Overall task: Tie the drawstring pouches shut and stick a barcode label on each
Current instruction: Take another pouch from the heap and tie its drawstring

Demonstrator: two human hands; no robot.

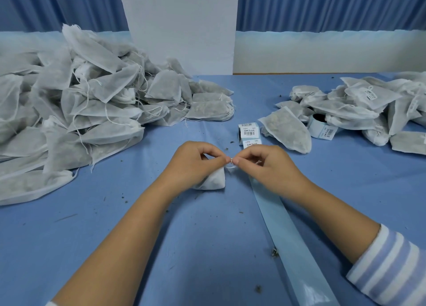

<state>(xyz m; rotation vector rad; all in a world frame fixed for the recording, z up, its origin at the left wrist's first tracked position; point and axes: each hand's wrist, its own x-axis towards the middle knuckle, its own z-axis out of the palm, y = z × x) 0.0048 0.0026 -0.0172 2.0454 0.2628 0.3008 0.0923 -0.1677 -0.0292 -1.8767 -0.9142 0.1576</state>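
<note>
The left grip (196,163) and the right grip (265,165) each pinched the thin white drawstring (231,161) between thumb and forefinger, fingertips almost meeting and the other fingers curled in. The pouch (214,179) lay on the blue tabletop (202,248), partly under the left grip, about midway between the left and right edges. Just beyond the right grip stood a roll of barcode labels (248,130), and its bare backing strip (288,236) ran toward the near edge. A big heap of pouches (80,110) filled the far left corner. A smaller heap (368,107), some of it labelled, lay toward the far right corner with a second roll (320,126) against it.
</note>
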